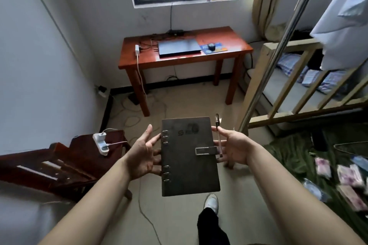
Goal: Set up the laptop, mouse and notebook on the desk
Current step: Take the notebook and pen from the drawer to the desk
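Note:
I hold a dark grey ring-bound notebook (pixel 189 157) with a clasp flat in front of me, above the floor. My left hand (pixel 143 154) supports its ringed left edge from beneath, fingers spread. My right hand (pixel 232 148) supports the right edge and also pinches a pen (pixel 218 135) upright beside the cover. Across the room stands a red-brown wooden desk (pixel 179 60) under the window. A closed dark laptop (pixel 178 47) lies on its middle. A black mouse (pixel 211 46) sits on a blue mouse pad (pixel 220 48) to the laptop's right.
A white charger (pixel 137 48) and cables lie on the desk's left part. A dark wooden chair (pixel 65 163) with a white power strip (pixel 101 143) is at my left. A wooden bed frame (pixel 298 85) and metal pole (pixel 278 51) stand at the right. Cables trail over the floor.

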`<action>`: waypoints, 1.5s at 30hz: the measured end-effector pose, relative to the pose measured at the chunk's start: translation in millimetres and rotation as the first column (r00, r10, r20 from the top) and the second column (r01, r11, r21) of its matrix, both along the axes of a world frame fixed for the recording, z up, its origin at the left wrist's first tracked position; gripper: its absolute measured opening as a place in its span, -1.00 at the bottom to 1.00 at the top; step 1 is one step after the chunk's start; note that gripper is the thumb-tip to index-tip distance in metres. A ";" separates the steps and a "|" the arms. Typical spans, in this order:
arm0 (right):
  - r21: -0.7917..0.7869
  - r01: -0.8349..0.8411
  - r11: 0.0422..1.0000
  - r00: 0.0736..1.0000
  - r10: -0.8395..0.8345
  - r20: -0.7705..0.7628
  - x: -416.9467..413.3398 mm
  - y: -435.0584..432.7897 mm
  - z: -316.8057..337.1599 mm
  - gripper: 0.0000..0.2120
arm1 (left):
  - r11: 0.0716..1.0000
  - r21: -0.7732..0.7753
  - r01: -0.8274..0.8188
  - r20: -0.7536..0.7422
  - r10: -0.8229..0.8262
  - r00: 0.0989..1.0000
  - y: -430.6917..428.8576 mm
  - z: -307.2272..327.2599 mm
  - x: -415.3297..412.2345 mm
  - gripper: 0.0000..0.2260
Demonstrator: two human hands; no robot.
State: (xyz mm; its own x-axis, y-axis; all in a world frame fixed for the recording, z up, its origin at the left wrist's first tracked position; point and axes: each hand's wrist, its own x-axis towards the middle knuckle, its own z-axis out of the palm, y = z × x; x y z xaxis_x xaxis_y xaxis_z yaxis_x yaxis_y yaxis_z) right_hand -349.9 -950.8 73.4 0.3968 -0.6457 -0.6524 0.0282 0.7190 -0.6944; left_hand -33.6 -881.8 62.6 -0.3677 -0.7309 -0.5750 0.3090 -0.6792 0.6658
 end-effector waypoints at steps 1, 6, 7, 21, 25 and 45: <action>-0.003 0.012 1.000 1.000 -0.012 0.005 -0.1 -25.4 -4.1 -0.66 | 1.000 -0.007 -0.003 0.013 0.003 1.000 -26.0 -1.3 0.4 -0.26; 0.024 -0.008 1.000 0.999 0.007 0.047 0.8 -168.4 0.1 -0.65 | 1.000 0.004 -0.020 0.071 0.019 0.997 -164.8 14.1 -5.4 -0.30; 0.021 -0.009 1.000 0.998 0.007 0.062 -0.3 -199.5 2.7 -0.65 | 1.000 -0.003 -0.011 0.064 0.011 0.998 -196.3 16.4 -4.8 -0.31; 0.017 0.092 0.996 0.995 -0.092 -0.030 12.6 -528.1 12.5 -0.72 | 0.998 -0.050 0.027 0.129 -0.021 0.991 -526.4 28.5 -2.0 -0.29; 0.001 0.137 0.991 0.989 -0.137 -0.054 23.3 -638.8 11.9 -0.72 | 0.995 -0.082 0.063 0.139 -0.052 0.989 -646.2 23.0 5.3 -0.33; -0.011 0.302 0.953 0.935 -0.299 -0.191 -28.4 -1113.0 25.1 -0.76 | 0.992 -0.052 0.116 0.221 -0.102 0.970 -1155.8 29.2 -80.3 -0.39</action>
State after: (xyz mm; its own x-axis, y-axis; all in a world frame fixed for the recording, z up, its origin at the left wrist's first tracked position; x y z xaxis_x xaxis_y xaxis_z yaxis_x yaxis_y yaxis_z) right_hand -378.3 -2063.9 98.5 0.0553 -0.7034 -0.7087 0.1152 0.7095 -0.6952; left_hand -113.9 -2037.6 91.8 -0.3184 -0.7314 -0.6030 0.0782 -0.6542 0.7523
